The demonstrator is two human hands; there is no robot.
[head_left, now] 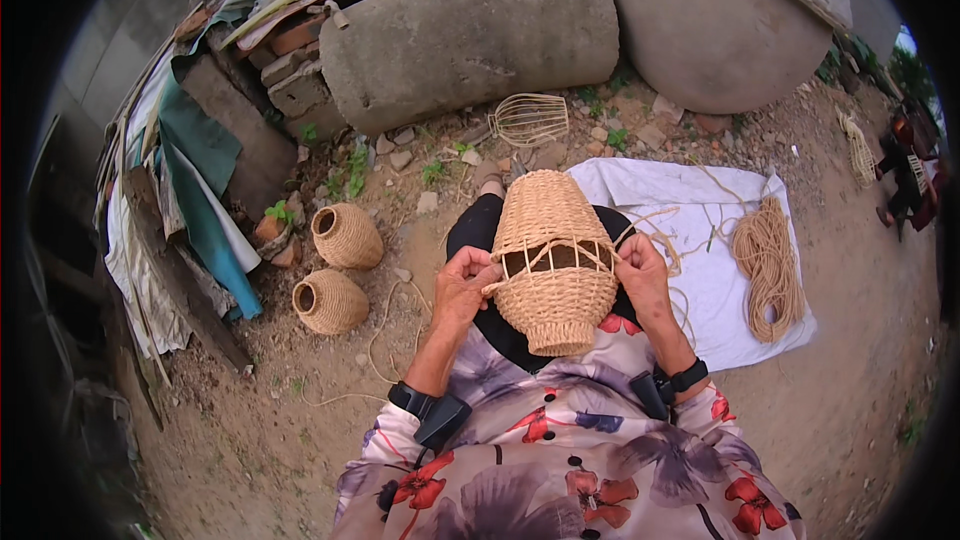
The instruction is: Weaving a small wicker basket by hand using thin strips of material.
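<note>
A woven straw basket (545,208) lies across my lap, its narrow neck toward me. Around its middle runs an unwoven band where bare upright ribs and a dark inside show. At the basket's left edge my left hand (460,285) is closed, its fingers pinching a straw cord at the gap. My right hand (645,280) is closed at the right edge, with a cord strand between thumb and fingers, by the gap. Loose cord trails from the left side down to the ground. The fingertips are partly hidden against the weave.
Two finished-looking woven vases (347,236) lie on the dirt at left. A coil of straw cord (768,270) rests on a white sheet (720,340) at right. Ahead are a bare rib frame (530,120) and a stone cylinder (470,40). Bricks and tarps (200,140) line the left.
</note>
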